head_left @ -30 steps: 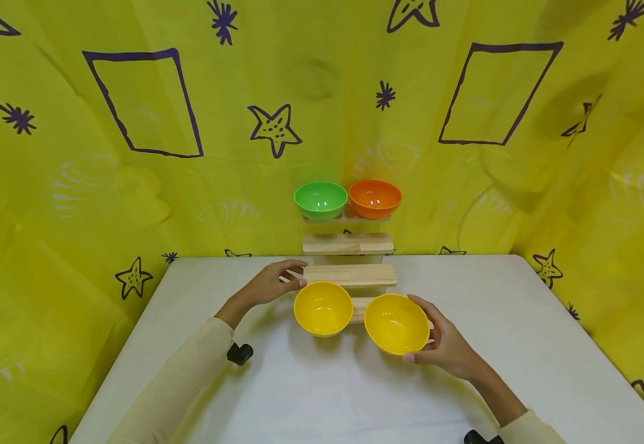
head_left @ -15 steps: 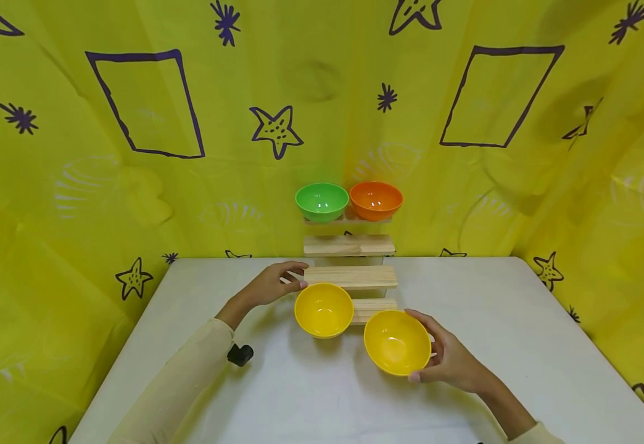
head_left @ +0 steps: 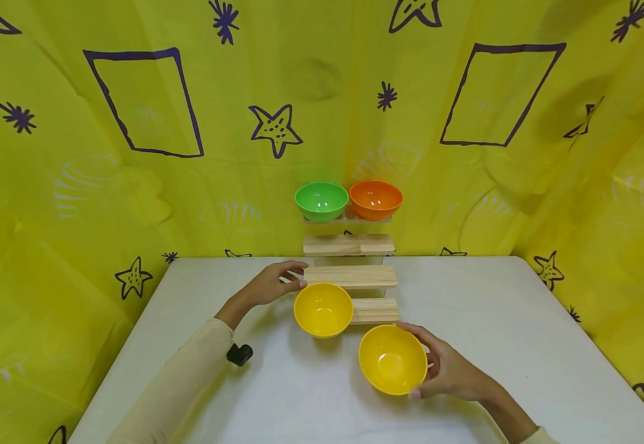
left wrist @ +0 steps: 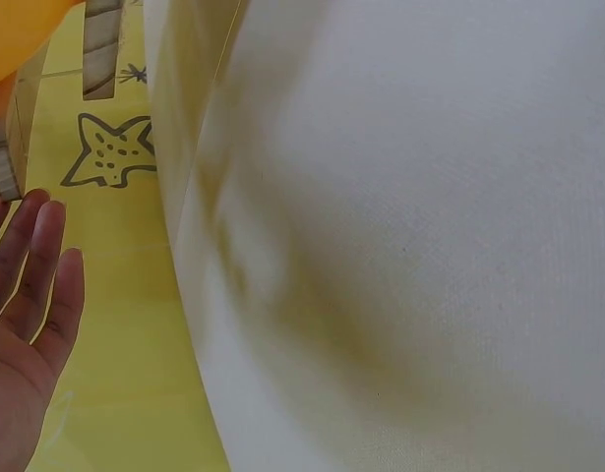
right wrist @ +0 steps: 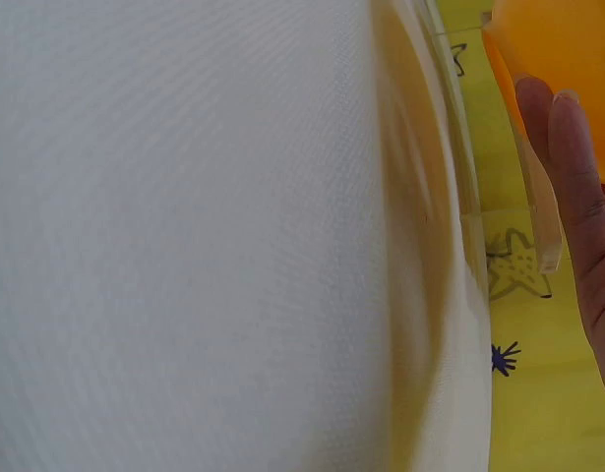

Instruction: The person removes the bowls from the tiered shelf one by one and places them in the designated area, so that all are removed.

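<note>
My right hand (head_left: 455,373) grips the right rim of a yellow bowl (head_left: 391,361), thumb at the near side and fingers round the far side. This bowl is in front of a stepped wooden rack (head_left: 350,277). A second yellow bowl (head_left: 323,310) sits on the left of the rack's lowest step. Beside it, my left hand (head_left: 266,285) holds the left end of the step above between thumb and fingers. In the left wrist view, several fingers (left wrist: 44,236) extend by the plank's end. An orange-looking bowl surface (right wrist: 568,69) lies against the right fingers in the right wrist view.
A green bowl (head_left: 322,201) and an orange bowl (head_left: 376,200) sit side by side on the rack's top step. Under everything spreads a white-covered table (head_left: 216,394). Yellow patterned curtain (head_left: 233,179) surrounds the back and sides.
My right hand has drawn its yellow bowl toward me, away from the lowest step, uncovering that step's right end. The left hand and the other bowls have stayed in place.
</note>
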`<state>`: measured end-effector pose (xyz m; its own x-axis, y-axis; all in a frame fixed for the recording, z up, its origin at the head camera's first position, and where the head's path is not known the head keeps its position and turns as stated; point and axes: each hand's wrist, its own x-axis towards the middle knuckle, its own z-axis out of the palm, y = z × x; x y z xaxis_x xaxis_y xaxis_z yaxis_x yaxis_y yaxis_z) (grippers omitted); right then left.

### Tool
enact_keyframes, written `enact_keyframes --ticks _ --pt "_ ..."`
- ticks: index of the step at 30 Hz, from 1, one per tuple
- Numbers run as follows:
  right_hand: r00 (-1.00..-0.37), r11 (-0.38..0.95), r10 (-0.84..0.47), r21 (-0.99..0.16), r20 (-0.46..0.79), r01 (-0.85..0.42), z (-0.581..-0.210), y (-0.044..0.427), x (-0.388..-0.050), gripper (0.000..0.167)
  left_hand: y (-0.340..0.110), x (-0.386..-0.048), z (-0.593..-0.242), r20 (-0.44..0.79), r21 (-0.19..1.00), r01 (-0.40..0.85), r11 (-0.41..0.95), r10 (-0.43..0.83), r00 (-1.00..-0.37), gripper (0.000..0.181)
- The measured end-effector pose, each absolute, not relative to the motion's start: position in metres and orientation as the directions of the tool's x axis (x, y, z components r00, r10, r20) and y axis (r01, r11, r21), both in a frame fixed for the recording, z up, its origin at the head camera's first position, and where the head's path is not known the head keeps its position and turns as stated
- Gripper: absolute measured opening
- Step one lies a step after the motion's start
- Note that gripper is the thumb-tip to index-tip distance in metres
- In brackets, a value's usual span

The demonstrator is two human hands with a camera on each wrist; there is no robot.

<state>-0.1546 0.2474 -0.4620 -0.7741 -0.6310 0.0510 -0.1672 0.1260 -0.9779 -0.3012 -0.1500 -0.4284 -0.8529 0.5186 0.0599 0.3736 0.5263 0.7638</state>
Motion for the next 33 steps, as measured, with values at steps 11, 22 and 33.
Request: enact_keyframes --ticks 11,22,33 --pt "-0.717 0.092 -0.697 -0.987 0.028 -0.129 -0.464 0.241 -0.151 0.103 -0.15 -0.302 -0.428 0.056 0.761 0.373 0.531 0.518 -0.853 0.052" --pt "-0.656 0.054 -0.753 -0.989 0.049 -0.136 -0.462 0.229 -0.149 0.103 -0.15 -0.301 -0.427 0.056 0.757 0.374 0.536 0.517 -0.854 0.051" --pt "-0.637 0.113 -0.77 -0.992 -0.048 -0.062 -0.464 0.215 -0.147 0.103 -0.149 -0.301 -0.428 0.066 0.755 0.38 0.534 0.514 -0.855 0.051"
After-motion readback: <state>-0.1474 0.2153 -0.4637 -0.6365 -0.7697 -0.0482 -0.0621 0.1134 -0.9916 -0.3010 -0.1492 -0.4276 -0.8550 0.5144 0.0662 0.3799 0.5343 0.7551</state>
